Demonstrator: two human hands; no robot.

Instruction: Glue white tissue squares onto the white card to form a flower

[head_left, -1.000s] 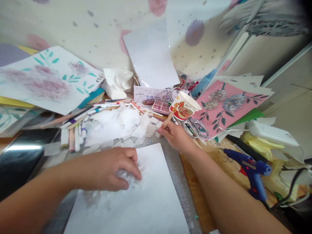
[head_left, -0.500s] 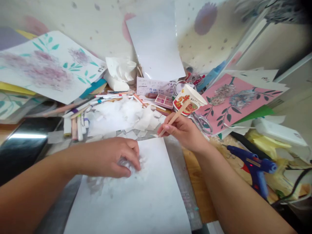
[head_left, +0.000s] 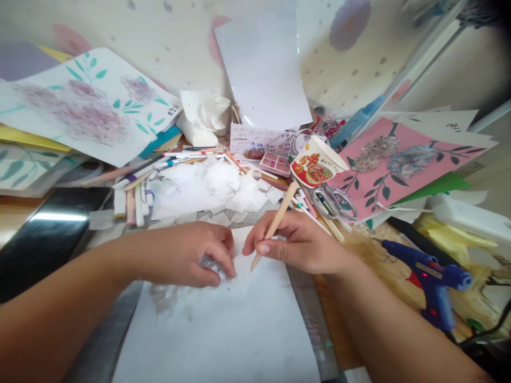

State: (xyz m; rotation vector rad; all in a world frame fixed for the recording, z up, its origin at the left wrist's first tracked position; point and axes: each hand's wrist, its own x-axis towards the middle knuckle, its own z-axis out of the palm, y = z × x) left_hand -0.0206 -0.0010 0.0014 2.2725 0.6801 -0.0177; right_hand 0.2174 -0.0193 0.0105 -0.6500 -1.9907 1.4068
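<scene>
I'd go light with the wooden stick (head_left: pixel 282 210) here, just the tip working near the white sheet (head_left: pixel 223 335), so the crumpled bits (head_left: pixel 206 261) on that sheet's far part don't get dragged. Right hand (head_left: pixel 299 242) pinches the stick pen-style between thumb and fingers, tip angled down over the sheet. Left hand (head_left: pixel 183 255) arches palm-down over the sheet's far left, fingers curled round the bits; can't tell if they're actually gripping.
</scene>
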